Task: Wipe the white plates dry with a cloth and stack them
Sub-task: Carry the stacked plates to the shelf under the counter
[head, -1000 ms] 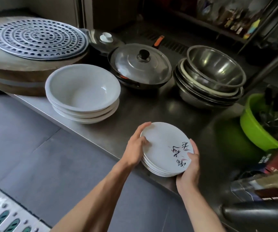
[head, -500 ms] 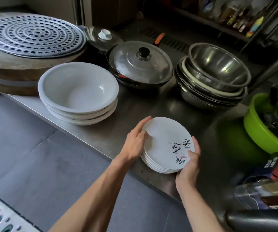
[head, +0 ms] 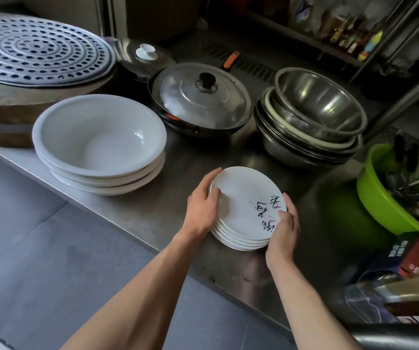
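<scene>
On the stainless steel bench [head: 228, 155], a perforated round metal steamer tray [head: 39, 49] lies at ten o'clock, a steel-lidded dark pan [head: 190, 102] at twelve, nested steel bowls [head: 319, 104] at one, a green plastic basin [head: 380, 198] at three.

Hands: two, left hand [head: 202, 208] and right hand [head: 284, 236].
White plates [head: 243, 198]: one stack between the hands, five or six rims showing.
White bowls [head: 99, 137]: three, stacked beyond the left hand.
Steel bowls [head: 317, 104]: one nested stack beyond the right hand; number unclear.
Lidded pans [head: 198, 97]: two, beyond both hands.
Perforated tray [head: 39, 51]: one.
Green basin [head: 380, 198]: one, right of the right hand.
</scene>
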`<state>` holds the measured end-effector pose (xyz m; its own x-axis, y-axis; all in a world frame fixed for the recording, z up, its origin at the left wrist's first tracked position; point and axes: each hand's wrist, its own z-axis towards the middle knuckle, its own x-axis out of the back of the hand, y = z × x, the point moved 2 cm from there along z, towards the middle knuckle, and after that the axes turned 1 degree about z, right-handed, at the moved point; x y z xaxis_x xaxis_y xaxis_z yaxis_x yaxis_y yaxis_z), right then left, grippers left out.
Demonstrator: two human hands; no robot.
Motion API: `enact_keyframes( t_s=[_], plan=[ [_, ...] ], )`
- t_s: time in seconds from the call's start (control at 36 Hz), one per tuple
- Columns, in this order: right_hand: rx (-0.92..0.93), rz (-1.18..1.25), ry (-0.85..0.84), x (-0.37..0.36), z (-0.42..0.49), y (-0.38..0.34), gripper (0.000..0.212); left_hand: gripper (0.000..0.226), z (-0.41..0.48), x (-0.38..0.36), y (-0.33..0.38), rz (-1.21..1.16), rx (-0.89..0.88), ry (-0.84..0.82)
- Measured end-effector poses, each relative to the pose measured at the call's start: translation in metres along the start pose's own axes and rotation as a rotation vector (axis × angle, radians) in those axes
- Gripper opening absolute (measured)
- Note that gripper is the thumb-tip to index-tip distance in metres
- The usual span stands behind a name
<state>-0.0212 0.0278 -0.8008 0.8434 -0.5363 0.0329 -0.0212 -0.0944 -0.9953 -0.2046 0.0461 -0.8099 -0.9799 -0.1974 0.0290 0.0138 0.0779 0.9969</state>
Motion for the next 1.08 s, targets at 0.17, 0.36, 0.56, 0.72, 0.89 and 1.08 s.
enact_keyframes(
  t_s=[0.17,0.36,0.56,0.72,0.89,1.08],
  plan=[
    [0.008,-0.075,-0.034,0.000,0.016,-0.001,0.047,0.057,0.005,0.002,0.007,0.078,-0.010,-0.043],
    [0.017,-0.195,-0.095,0.006,0.018,-0.010,0.042,0.051,-0.003,0.013,0.021,0.177,-0.003,-0.044],
    [0.222,-0.418,-0.090,-0.006,-0.016,-0.039,0.037,0.046,-0.027,0.046,0.042,0.344,-0.078,-0.187],
    [0.424,-0.497,-0.124,-0.037,-0.079,-0.081,0.039,0.040,-0.053,0.106,0.083,0.435,-0.203,-0.204],
    [0.435,-0.533,-0.375,-0.082,-0.176,-0.151,0.047,0.028,-0.101,0.204,0.171,0.511,-0.223,0.016],
    [0.494,-0.562,-0.653,-0.149,-0.320,-0.301,0.052,0.030,-0.171,0.340,0.325,0.645,-0.141,0.193]
  ],
)
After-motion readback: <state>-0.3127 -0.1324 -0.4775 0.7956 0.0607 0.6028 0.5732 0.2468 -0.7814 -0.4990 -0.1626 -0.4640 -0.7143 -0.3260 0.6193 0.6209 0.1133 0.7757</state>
